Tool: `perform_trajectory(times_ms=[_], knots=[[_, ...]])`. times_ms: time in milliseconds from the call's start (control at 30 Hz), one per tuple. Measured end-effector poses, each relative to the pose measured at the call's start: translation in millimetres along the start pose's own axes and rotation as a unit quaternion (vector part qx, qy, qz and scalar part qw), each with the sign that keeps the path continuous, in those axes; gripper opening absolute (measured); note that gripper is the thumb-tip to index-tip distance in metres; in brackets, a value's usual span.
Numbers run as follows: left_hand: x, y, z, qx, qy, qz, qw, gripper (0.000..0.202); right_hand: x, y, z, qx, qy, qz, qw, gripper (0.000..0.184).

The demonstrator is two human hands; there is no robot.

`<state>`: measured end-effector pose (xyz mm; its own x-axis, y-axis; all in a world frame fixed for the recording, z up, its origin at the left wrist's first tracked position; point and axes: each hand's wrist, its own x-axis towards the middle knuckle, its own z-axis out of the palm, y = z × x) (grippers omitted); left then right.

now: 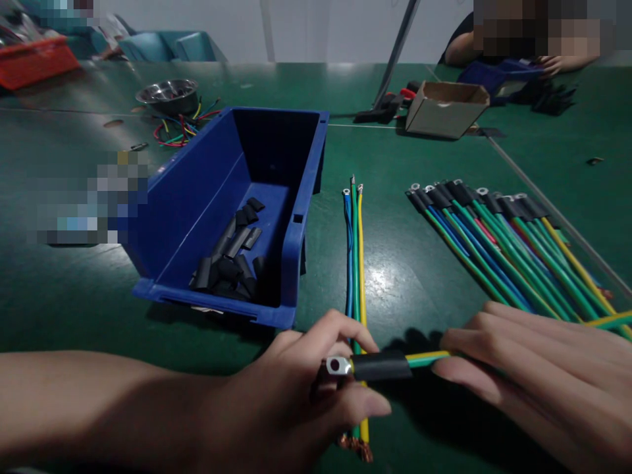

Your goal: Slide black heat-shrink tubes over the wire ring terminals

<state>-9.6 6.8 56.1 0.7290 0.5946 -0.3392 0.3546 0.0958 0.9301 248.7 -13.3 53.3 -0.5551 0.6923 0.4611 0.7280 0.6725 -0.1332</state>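
Note:
My right hand (533, 382) pinches a green-and-yellow striped wire (427, 359) between thumb and fingers. On the wire's left end is a metal ring terminal (338, 367), with a black heat-shrink sleeve (380, 367) next to it. My left hand (316, 382) is around this end, index finger above the sleeve and thumb below, spread apart; its other fingers are partly hidden. Beneath it lie blue, green and yellow wires (355, 263), terminals at the far ends and bare copper at the near ends.
A blue bin (291, 263) with several black sleeve pieces (230, 263) stands left. Right lies a row of terminated wires (494, 243). Farther back are a metal bowl (170, 99), loose wires (182, 128), a cardboard box (447, 108), a red basket (39, 62) and another person's hand (555, 64).

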Motion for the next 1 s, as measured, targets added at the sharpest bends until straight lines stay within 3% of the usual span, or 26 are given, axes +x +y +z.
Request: perform_trajectory(times_ms=[267,500,767,900,1000], knots=[[-2.1,3.6,-4.0,0.052,-0.009,-0.01,0.999,0.017,-8.3,-5.0,4.4,0.033,-0.007,0.047,0.998,0.024],[-2.2,0.7,-7.5,0.125,0.009,0.074,0.989,0.011,-5.4,-1.2,2.7,-0.004,-0.024,0.008,1.0,0.015],[-2.6,-1.2,-5.8,0.08,0.022,0.035,0.996,0.007,-5.3,1.3,-0.7,-0.017,-0.012,-0.004,1.0,0.012],[-3.7,-1.1,-5.2,0.098,0.002,0.03,0.995,0.007,4.7,0.0,-3.7,-0.028,-0.003,-0.018,0.999,0.021],[-2.8,0.7,-2.0,0.084,0.039,0.003,0.996,0.009,6.9,-0.9,-2.6,-0.028,0.001,-0.022,0.999,0.02]])
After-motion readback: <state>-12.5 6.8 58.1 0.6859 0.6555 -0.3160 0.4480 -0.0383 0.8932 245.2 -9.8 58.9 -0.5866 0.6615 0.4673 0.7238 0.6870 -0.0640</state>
